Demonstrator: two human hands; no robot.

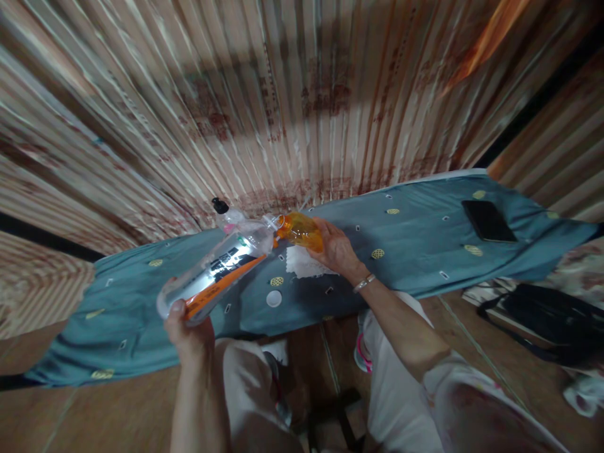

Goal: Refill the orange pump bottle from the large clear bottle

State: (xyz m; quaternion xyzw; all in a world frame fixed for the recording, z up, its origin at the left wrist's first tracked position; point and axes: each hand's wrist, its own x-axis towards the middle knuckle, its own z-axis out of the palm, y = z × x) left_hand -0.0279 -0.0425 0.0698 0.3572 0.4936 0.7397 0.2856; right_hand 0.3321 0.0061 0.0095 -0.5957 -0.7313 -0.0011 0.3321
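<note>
My left hand (191,330) is closed around the base of a large clear plastic bottle (221,267) with a black, silver and orange label. The bottle lies tilted, its neck pointing up and to the right. My right hand (337,248) grips a small orange see-through bottle (301,231) from its right end. The mouths of the two bottles meet or nearly meet above the cloth; I cannot tell if liquid passes between them. Behind the large bottle stands a clear bottle with a black top (220,206). A white paper napkin (306,263) lies under my right hand.
A blue-green patterned cloth (415,251) covers the narrow table. On it are a round white cap-like disc (274,298) and a dark flat phone or tablet (488,220) at right. A pleated curtain (302,94) hangs behind. A black bag (547,314) rests at lower right.
</note>
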